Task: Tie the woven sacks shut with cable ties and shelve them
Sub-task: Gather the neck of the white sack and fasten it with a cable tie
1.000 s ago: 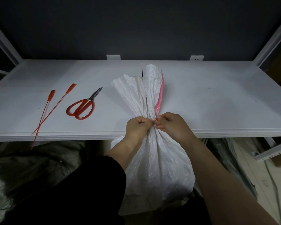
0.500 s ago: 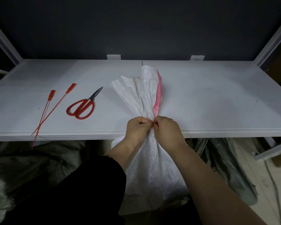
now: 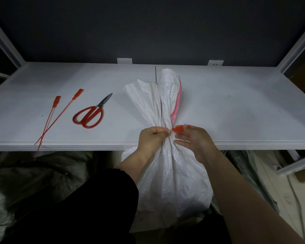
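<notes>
A white woven sack [image 3: 173, 180] stands against the front edge of the white shelf [image 3: 236, 106], its gathered top fanned out over the board with a pink strip on its right. My left hand [image 3: 152, 138] grips the bunched neck. My right hand [image 3: 194, 138] is at the neck's right side, with the red head of a cable tie [image 3: 179, 128] pinched between thumb and forefinger; the other fingers are spread. The tie's strap around the neck is mostly hidden.
Two spare red cable ties [image 3: 58, 115] lie at the shelf's left, tails overhanging the front edge. Red-handled scissors [image 3: 92, 114] lie beside them. Grey sacks [image 3: 33, 175] sit on the floor under the shelf at left and right. A white frame rail [image 3: 296, 167] is at lower right.
My right hand has drawn slightly right and opened its lower fingers, exposing the red tie head at the neck. The sack's top has shifted a little. My left hand keeps its grip.
</notes>
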